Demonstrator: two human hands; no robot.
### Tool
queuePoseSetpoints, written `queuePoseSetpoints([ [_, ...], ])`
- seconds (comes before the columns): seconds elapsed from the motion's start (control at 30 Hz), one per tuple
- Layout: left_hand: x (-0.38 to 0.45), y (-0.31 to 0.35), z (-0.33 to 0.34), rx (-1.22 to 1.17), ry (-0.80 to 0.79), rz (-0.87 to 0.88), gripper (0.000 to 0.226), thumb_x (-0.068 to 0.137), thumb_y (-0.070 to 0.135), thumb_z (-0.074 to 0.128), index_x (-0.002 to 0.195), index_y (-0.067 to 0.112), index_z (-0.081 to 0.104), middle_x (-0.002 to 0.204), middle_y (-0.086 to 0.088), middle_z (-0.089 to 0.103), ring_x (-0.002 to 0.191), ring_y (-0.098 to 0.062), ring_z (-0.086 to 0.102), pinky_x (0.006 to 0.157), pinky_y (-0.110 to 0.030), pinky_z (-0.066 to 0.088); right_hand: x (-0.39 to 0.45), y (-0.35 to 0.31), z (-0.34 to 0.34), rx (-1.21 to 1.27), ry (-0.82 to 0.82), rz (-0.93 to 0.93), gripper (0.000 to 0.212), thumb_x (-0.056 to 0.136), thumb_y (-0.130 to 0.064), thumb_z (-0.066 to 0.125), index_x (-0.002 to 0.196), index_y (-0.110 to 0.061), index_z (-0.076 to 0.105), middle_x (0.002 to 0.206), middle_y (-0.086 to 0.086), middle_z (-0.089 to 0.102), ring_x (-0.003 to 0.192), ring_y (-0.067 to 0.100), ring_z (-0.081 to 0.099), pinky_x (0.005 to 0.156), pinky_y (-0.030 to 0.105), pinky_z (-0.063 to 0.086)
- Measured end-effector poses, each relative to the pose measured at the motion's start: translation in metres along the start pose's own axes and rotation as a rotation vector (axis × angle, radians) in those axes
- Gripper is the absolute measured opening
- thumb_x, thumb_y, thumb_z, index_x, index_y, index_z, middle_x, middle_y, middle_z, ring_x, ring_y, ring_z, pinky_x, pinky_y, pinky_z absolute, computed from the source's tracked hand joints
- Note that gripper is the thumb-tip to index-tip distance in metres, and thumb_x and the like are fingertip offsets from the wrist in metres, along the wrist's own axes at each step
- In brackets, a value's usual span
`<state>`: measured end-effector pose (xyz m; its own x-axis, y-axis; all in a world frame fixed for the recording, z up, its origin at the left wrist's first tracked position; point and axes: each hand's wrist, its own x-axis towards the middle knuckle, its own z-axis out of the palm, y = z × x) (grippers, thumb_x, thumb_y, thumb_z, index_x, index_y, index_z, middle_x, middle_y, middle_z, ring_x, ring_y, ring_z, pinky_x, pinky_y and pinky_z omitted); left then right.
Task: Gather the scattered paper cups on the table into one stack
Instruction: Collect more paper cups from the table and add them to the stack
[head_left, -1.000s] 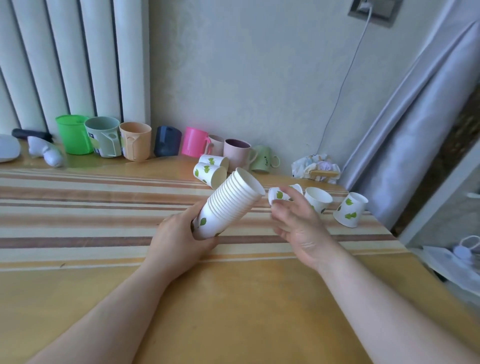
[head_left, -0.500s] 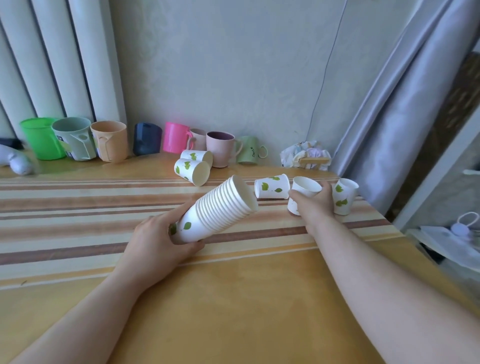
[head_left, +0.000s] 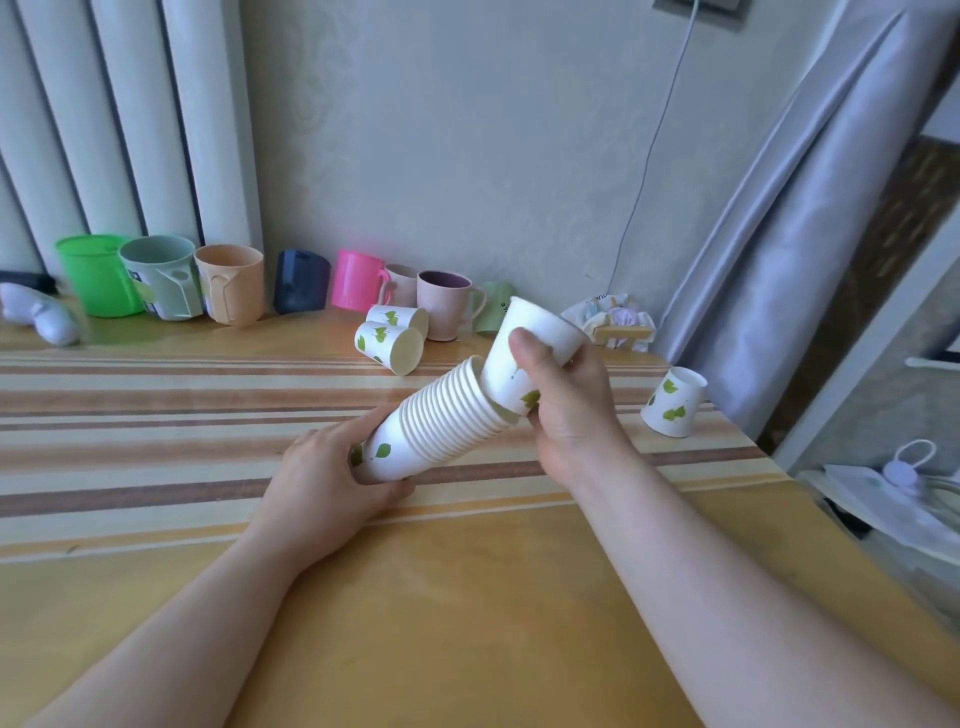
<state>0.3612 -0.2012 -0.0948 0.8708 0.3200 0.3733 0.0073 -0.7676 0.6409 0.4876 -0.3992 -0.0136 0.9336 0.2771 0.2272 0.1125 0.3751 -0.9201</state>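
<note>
My left hand grips the base of a tilted stack of white paper cups with green leaf prints, its mouth pointing up and right. My right hand holds a single paper cup, whose bottom end sits in the stack's mouth. Two more paper cups lie on their sides behind the stack: one nearer me, one behind it. Another paper cup stands upside down at the table's right edge.
A row of plastic cups and mugs lines the wall: green, grey-green, peach, dark blue, pink, mauve. A crumpled packet lies at the back right. The striped table ends at the right near the curtain.
My right hand picked a cup up from the table's right side and brought it left to the mouth of the stack. The stack in my left hand stayed tilted.
</note>
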Motion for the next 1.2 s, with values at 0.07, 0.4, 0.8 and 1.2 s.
queuePoseSetpoints([
  [0.07,-0.001,0.0,0.0,-0.017,0.004,-0.003,0.077,0.076,0.037,0.087,0.143,0.057,0.056,0.101,0.03,0.071,0.099,-0.013,0.064,0.083,-0.037,0.05,-0.008,0.006,0.005,-0.072,-0.052,0.017,0.075,0.068,-0.034,0.093,0.134,-0.011,0.066,0.115,0.006,0.077,0.106,0.022,0.074,0.088,0.041,0.06],
  [0.4,0.0,-0.004,-0.001,-0.041,0.041,-0.004,0.077,0.074,0.044,0.085,0.144,0.058,0.055,0.101,0.026,0.075,0.095,-0.01,0.066,0.082,-0.035,0.053,-0.022,0.019,-0.009,-0.159,-0.156,0.089,0.065,0.075,-0.031,0.092,0.133,-0.028,0.063,0.114,-0.01,0.08,0.103,0.005,0.074,0.082,0.026,0.059],
  [0.8,0.002,-0.008,0.005,-0.063,0.053,-0.031,0.068,0.073,0.046,0.088,0.132,0.062,0.059,0.094,0.028,0.074,0.089,-0.002,0.065,0.074,-0.029,0.052,0.061,0.052,-0.076,-0.672,0.404,0.117,0.042,0.09,-0.022,0.068,0.128,-0.039,0.059,0.134,0.006,0.06,0.1,0.02,0.063,0.078,0.034,0.047],
  [1.2,0.005,-0.008,0.006,-0.05,0.041,-0.019,0.074,0.073,0.053,0.085,0.14,0.062,0.055,0.106,0.032,0.073,0.097,-0.001,0.066,0.082,-0.028,0.053,0.137,0.071,-0.034,-0.871,0.308,0.186,0.07,0.096,-0.063,0.053,0.162,-0.043,0.044,0.164,0.01,0.032,0.149,0.042,0.035,0.119,0.05,0.038],
])
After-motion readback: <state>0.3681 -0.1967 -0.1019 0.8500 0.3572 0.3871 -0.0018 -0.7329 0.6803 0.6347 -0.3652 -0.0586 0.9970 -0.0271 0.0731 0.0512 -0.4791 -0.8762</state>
